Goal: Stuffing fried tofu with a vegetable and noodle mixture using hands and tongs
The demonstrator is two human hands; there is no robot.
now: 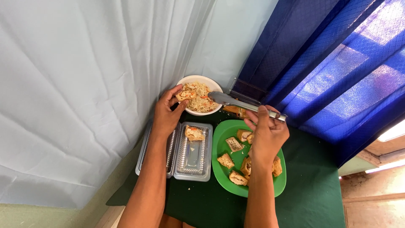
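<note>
The right hand (266,137) covered part of the green plate (221,166) and some tofu pieces (234,144). The left forearm (147,185) hid part of the clear tray (193,156). Both arms ran off the bottom edge.

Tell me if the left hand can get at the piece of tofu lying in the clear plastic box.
Probably yes. The left hand holds a stuffed tofu piece over the white bowl, but the clear plastic box lies open just below its wrist, nothing covering the tofu there.

Curtained food stall – snack plate (223,169), takeaway tray (192,169).
</note>
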